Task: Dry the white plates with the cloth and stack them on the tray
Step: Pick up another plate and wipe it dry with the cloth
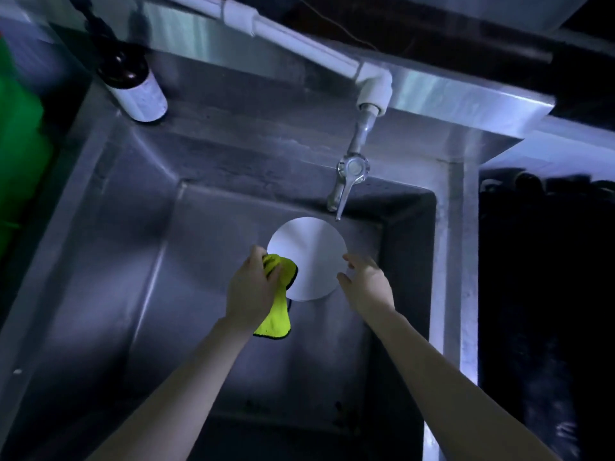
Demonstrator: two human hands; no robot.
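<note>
A round white plate is held over the steel sink, below the tap. My left hand grips a bright yellow cloth against the plate's left edge, and the cloth hangs down beneath the hand. My right hand holds the plate's right edge with thumb and fingers curled at the rim. No tray is in view.
A metal tap hangs from a white pipe just above the plate. A dark bottle with a white label stands on the sink's back left ledge. Something green fills the left edge. Dark space lies right of the sink.
</note>
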